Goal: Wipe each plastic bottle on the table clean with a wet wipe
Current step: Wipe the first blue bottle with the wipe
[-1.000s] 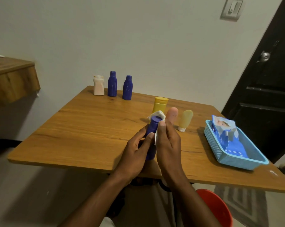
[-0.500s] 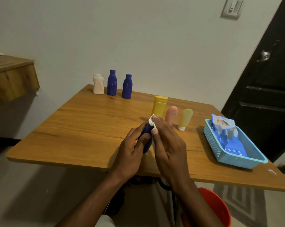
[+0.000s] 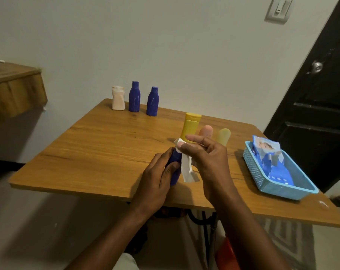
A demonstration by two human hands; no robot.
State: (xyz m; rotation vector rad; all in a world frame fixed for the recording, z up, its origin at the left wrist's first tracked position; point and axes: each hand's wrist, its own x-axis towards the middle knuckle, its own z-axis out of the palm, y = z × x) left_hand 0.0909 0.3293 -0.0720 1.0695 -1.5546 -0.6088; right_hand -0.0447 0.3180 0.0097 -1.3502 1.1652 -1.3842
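My left hand (image 3: 155,178) grips a dark blue plastic bottle (image 3: 175,168) above the near part of the wooden table (image 3: 99,149). Most of the bottle is hidden by my fingers. My right hand (image 3: 206,158) pinches a white wet wipe (image 3: 186,168) at the bottle's top; the wipe hangs down beside the bottle. At the far edge stand a white bottle (image 3: 118,98) and two blue bottles (image 3: 134,96) (image 3: 152,101). Behind my hands stand a yellow bottle (image 3: 190,126), a pink tube (image 3: 206,130) and a pale yellow tube (image 3: 224,135).
A light blue basket (image 3: 256,172) at the table's right holds a blue pack of wet wipes (image 3: 268,154). A wooden shelf (image 3: 13,90) juts out at the left. A dark door (image 3: 317,106) is at the right. Something red (image 3: 227,256) sits under the table.
My right hand has lifted off the bottle's top and drawn the wipe up and to the right, so it now hangs loose. The left hand keeps its hold on the bottle.
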